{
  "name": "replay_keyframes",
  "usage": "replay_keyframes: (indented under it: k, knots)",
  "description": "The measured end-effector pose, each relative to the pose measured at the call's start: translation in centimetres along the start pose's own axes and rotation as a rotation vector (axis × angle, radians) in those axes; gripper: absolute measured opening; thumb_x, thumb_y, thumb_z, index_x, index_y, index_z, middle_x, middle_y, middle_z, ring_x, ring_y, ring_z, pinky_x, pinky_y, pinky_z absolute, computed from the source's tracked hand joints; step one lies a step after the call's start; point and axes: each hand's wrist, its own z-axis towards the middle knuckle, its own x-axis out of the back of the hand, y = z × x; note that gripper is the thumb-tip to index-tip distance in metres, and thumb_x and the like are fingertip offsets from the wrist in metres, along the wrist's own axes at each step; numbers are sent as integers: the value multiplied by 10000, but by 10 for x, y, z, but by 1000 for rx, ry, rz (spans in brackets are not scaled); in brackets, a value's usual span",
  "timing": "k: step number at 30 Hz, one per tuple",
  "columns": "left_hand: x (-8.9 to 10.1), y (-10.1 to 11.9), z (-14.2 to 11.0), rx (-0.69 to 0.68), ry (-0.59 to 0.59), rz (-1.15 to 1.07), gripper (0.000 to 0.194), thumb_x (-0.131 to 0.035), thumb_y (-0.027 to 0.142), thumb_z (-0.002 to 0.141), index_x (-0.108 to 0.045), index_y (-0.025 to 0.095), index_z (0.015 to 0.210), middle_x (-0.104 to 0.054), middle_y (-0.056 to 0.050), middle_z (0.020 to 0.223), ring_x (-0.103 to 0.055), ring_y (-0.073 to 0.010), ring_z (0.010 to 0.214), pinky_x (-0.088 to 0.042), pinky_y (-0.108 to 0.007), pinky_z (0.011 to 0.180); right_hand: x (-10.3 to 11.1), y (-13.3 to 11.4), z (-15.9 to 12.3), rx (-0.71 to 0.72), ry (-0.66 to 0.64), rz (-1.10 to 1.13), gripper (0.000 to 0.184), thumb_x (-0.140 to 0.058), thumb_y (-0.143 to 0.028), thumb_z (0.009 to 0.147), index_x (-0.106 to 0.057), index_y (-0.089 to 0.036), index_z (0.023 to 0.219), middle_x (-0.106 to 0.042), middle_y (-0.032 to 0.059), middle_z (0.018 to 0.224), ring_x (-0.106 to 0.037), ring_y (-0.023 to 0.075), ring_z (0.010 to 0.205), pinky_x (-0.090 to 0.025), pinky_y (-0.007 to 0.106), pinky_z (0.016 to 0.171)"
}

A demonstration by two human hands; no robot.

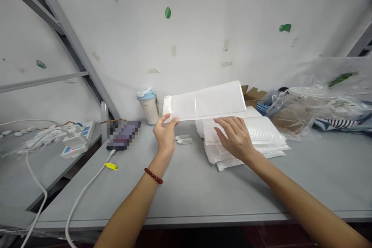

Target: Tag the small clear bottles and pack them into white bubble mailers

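A long, translucent white plastic bag is raised above the desk, tilted up towards the right. My left hand, with a dark red bead bracelet at the wrist, pinches its lower left corner. My right hand has its fingers apart just below the bag's lower edge; whether the fingertips touch it I cannot tell. Beneath and behind that hand lies an uneven stack of white bubble mailers. Two small whitish tags rest on the desk just right of my left wrist.
On the left are a phone with a white cable and a blue-lidded cup. Power strips sit on the neighbouring surface. Behind the stack stands an open cardboard box, with clear plastic wrapping and folded blue cloth at right.
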Motion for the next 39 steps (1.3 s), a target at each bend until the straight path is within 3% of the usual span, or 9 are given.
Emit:
replay_keyframes:
  k: [4,8,12,14,19,22,28,34,39]
  knots:
    - [0,-3,-2,69,-98,21,265,-766,180,555,-643,105,777,-615,-2,736,-607,-89,612,-500,-286,759,1,-9,0,80,-62,86,313,-477,-49,828,-521,-157,1119,-648,87,906,-583,204,894,-445,326,736]
    - [-3,-7,-15,170,-353,144,214,-744,235,593,-663,120,753,-633,-3,696,-614,-106,600,-493,-278,710,1,-17,0,13,-161,-5,370,-535,-197,851,-485,-179,1217,-557,170,1198,-484,286,1153,-408,426,871]
    - [-6,-6,-30,153,-561,241,235,-738,294,622,-666,128,773,-643,-4,673,-609,-114,581,-493,-266,652,-3,-12,-5,-177,-373,-134,838,-543,-609,773,-286,-105,1391,-301,302,1412,-285,418,1298,-306,598,932]
    - [-7,-4,-34,155,-608,239,285,-748,286,610,-638,138,827,-644,7,671,-596,-106,555,-497,-261,626,-5,-8,-8,-228,-451,-142,948,-498,-681,752,-195,-86,1424,-268,316,1427,-266,428,1301,-271,634,934]
    - [-7,2,-34,156,-618,193,398,-717,337,663,-532,164,970,-660,6,656,-588,-126,567,-504,-267,588,-1,-10,-6,-303,-528,-80,859,-567,-539,744,-228,-97,1398,-355,265,1383,-365,376,1221,-271,599,952]
    - [-5,4,-32,167,-637,180,435,-699,378,687,-524,163,1022,-658,-1,655,-597,-147,601,-484,-260,569,4,-16,-1,-247,-531,-51,771,-594,-406,730,-278,-117,1372,-366,248,1370,-354,363,1230,-255,586,967]
    - [-3,-3,-26,90,-707,290,298,-693,404,668,-629,115,698,-609,-7,630,-536,-124,582,-384,-217,523,8,-19,0,-119,-480,-17,663,-608,-279,717,-359,-171,1322,-353,226,1381,-318,350,1274,-197,573,1001]
    - [0,-14,-14,88,-612,311,329,-731,426,603,-646,120,687,-624,-5,639,-541,-136,603,-387,-223,542,10,-10,3,-106,-465,3,583,-618,-320,750,-399,-176,1270,-479,192,1288,-436,310,1165,-212,543,984]
    - [4,-10,-4,77,-568,390,348,-707,460,625,-675,120,694,-618,-12,627,-511,-118,575,-379,-216,522,10,-1,4,-137,-408,-20,471,-591,-297,781,-437,-180,1210,-536,160,1216,-479,280,1110,-230,499,972]
